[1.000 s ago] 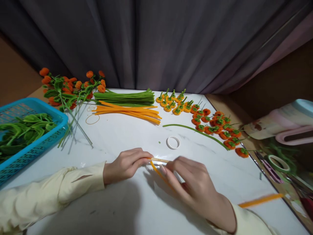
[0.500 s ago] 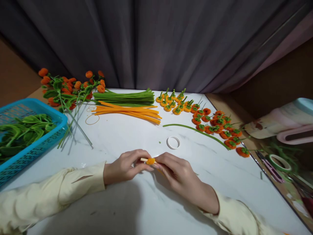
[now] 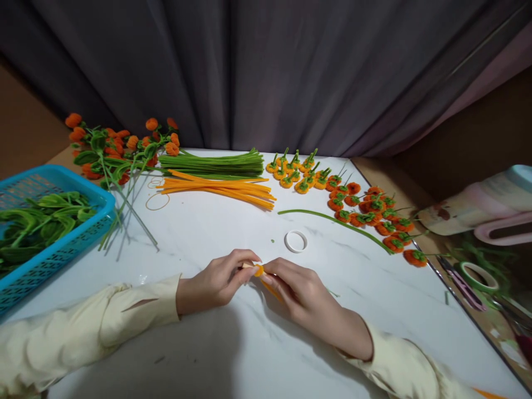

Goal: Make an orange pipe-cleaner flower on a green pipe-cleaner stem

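Observation:
Near the middle of the white table, my left hand (image 3: 218,277) pinches a thin pale stick (image 3: 246,265) between thumb and fingers. A small coil of orange pipe cleaner (image 3: 259,271) is wound around the stick, between my two hands. My right hand (image 3: 305,291) is closed on the pipe cleaner from the other side, its fingertips against the coil. A loose orange length of it (image 3: 272,290) trails below my right fingers. The stick's far end is hidden by my fingers.
Green pipe cleaners (image 3: 211,165) and orange ones (image 3: 220,189) lie at the back. Yellow and orange flower heads (image 3: 372,206) stand to the right. A white ring (image 3: 296,241) lies ahead. A blue basket (image 3: 108,205) of leaves is left, a bottle (image 3: 477,202) right.
My left fingertips have moved in over the stick and now touch the orange coil, covering more of the stick. My right hand has barely moved.

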`<move>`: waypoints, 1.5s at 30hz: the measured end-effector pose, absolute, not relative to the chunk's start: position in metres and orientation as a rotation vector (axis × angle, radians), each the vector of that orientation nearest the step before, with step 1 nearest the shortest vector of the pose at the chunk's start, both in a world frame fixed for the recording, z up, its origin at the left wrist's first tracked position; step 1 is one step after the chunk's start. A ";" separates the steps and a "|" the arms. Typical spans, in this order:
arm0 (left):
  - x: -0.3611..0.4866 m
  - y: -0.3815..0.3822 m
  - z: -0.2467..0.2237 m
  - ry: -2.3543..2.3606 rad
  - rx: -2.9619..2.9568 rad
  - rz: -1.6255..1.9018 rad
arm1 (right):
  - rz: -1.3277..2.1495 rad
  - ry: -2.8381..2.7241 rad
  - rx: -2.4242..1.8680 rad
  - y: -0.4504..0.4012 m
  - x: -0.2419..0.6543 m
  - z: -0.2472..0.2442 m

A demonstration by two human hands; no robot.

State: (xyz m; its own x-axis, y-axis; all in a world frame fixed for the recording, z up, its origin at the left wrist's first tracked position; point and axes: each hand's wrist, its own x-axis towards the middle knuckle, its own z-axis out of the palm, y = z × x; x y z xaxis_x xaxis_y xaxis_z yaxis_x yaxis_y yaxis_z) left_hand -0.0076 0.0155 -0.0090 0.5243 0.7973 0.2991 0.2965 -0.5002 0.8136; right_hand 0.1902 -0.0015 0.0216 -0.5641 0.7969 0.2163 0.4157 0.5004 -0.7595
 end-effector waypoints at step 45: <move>-0.005 0.013 0.008 0.863 1.820 0.580 | 0.048 -2.590 -0.917 -0.005 0.182 0.006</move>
State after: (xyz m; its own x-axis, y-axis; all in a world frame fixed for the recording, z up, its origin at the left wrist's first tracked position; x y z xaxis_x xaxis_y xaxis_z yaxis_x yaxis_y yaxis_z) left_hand -0.0054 0.0132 0.0080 0.6305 0.7762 0.0042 0.2976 -0.2467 0.9223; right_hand 0.1822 -0.0052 0.0062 -0.7093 0.6116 0.3505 0.5982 0.7853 -0.1598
